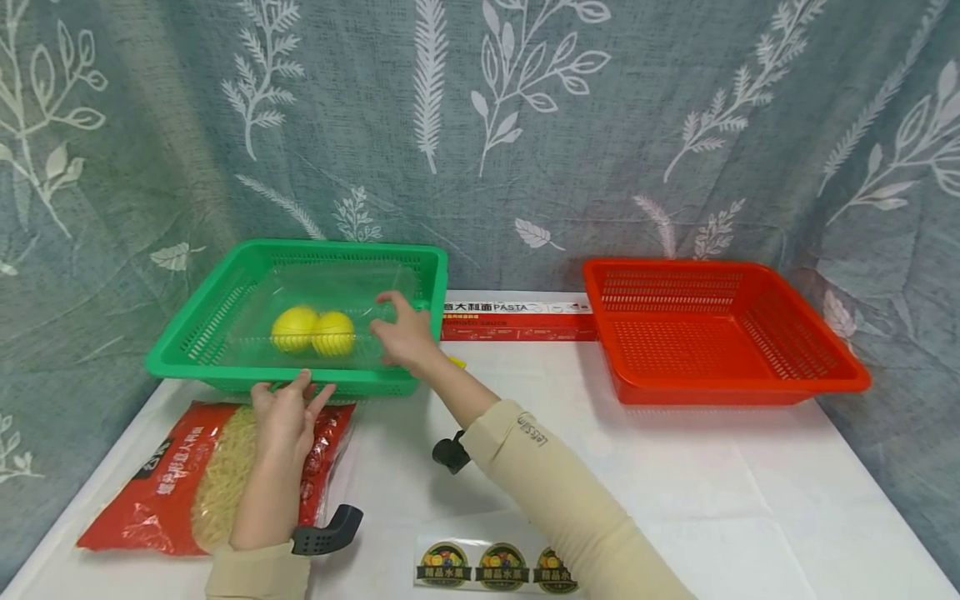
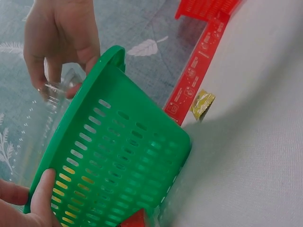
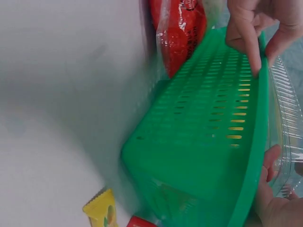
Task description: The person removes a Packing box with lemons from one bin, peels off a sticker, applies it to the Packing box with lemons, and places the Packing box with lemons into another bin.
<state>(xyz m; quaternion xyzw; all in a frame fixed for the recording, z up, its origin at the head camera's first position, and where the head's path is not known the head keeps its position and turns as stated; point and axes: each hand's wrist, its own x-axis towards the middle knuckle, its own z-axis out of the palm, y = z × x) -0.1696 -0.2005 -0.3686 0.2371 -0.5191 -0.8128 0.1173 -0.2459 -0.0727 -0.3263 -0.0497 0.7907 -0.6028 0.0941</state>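
A clear plastic box [image 1: 330, 287] with two yellow round fruits [image 1: 295, 328] lies tilted inside the green basket [image 1: 378, 379]. My right hand [image 1: 408, 333] grips the right end of this box, thumb and fingers bent around its edge. At the front of the basket, my left hand [image 1: 285, 421] pinches the rim, as the right wrist view shows with its fingers [image 3: 251, 42] on either side. Below that hand lies a red bag of pasta [image 1: 176, 492], partly covered by the forearm.
A red basket [image 1: 675, 337] stands at the right. Between the baskets, a white and red strip of packaging [image 1: 517, 325] runs along the back. A small yellow packet [image 2: 203, 104] lies beside the green basket. Round fruit stickers [image 1: 502, 567] lie at the front edge.
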